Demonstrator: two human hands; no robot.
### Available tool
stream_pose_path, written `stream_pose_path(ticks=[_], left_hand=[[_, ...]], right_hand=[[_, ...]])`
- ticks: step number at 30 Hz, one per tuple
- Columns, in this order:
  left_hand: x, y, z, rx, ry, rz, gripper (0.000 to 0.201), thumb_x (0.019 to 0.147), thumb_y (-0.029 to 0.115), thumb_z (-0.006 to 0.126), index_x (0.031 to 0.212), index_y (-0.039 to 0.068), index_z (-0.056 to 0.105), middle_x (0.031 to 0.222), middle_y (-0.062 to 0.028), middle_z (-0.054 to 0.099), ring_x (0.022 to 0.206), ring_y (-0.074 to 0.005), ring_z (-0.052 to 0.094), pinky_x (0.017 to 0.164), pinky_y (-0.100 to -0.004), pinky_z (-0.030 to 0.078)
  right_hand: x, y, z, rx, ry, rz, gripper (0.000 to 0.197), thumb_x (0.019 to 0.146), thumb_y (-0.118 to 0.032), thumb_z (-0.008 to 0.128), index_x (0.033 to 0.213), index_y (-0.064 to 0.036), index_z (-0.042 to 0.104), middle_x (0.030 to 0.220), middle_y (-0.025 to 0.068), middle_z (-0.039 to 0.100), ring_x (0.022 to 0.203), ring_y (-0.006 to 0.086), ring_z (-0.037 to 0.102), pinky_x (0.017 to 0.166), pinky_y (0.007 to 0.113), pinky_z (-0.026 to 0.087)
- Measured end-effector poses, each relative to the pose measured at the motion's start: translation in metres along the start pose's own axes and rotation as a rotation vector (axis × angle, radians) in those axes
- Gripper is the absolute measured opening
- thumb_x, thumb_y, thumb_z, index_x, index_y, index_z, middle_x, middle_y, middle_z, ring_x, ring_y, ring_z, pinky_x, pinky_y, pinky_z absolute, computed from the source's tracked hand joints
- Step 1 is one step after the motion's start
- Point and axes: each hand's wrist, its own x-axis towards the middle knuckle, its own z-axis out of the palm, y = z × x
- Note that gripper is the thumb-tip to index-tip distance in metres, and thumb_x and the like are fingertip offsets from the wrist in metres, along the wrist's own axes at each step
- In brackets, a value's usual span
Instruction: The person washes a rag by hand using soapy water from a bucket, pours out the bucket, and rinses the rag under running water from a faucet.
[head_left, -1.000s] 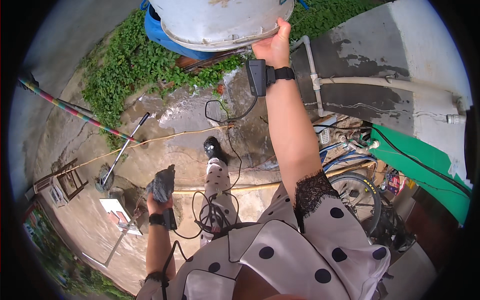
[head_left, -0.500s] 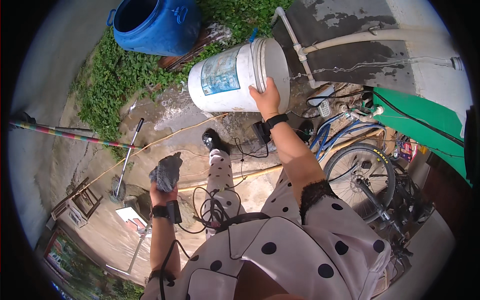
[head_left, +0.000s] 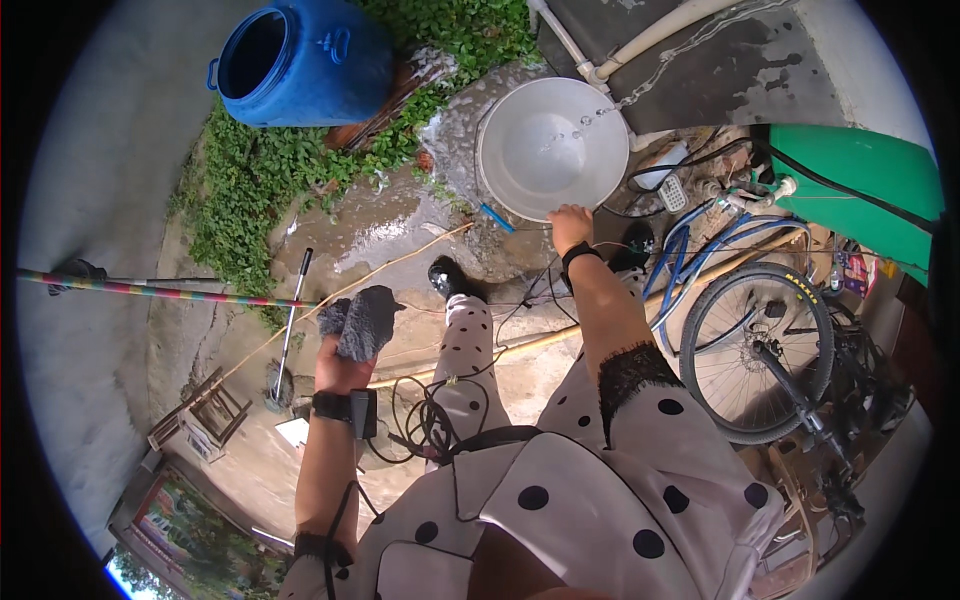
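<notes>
Right hand on the bucket rim, left hand round a grey rag

We see the right arm reaching forward from the body, its elbow nearly straight, and the right hand [head_left: 572, 229] grasping the near edge of the white bucket [head_left: 516, 188]; its fingers lie over the rim, though we cannot make out the thumb. The left forearm points forward too, on the left side of the body, and the left hand [head_left: 342, 370] is closed around the bottom of a crumpled grey rag [head_left: 366, 324], which sticks up above the fingers, well apart from the bucket.

The bucket is ahead of us and right of centre, its open mouth turned up toward us. A thin stream of water [head_left: 655, 78] slants in from the upper right and drops inside; we cannot tell how deep any water in there is. A blue barrel [head_left: 345, 75] sits at the upper left beside the green plants [head_left: 240, 200], uncovered and leaning, its interior too dark for us to read.

We count one bucket, one barrel, one rag, two black shoes [head_left: 449, 277] and one bicycle wheel [head_left: 690, 350] at the right.
</notes>
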Motion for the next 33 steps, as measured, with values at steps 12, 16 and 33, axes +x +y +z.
stream_pose_path(ticks=[12,16,33], left_hand=[[0.055,-0.055,0.250,0.437,-0.599,-0.063,0.032,0.090,0.012,0.049,0.120,0.001,0.043,0.119,-0.0133,0.052,0.108,-0.0265,0.052,0.092,-0.0437,0.043],[0.051,-0.082,0.321,0.516,-0.611,-0.033,0.031,0.089,0.013,0.052,0.115,0.001,0.042,0.116,-0.0138,0.053,0.105,-0.0282,0.054,0.088,-0.0477,0.046],[0.067,-0.066,0.366,0.723,-0.374,0.185,0.045,0.080,-0.004,0.058,0.119,0.007,0.038,0.101,-0.0097,0.057,0.092,-0.0219,0.059,0.073,-0.0344,0.053]], right_hand=[[-0.028,0.020,-0.260,1.668,-0.179,0.331,0.067,0.080,-0.035,0.064,0.133,-0.0072,0.033,0.129,0.0126,0.043,0.109,0.0330,0.049,0.082,0.042,0.048],[-0.021,0.014,-0.294,2.143,-0.222,0.311,0.084,0.082,-0.039,0.061,0.140,-0.0043,0.012,0.139,0.0146,0.024,0.103,0.0416,0.050,0.076,0.043,0.051],[0.015,0.008,-0.299,2.514,0.043,0.310,0.033,0.086,-0.017,0.055,0.112,-0.0008,0.044,0.112,0.0138,0.051,0.100,0.0320,0.054,0.084,0.040,0.049]])
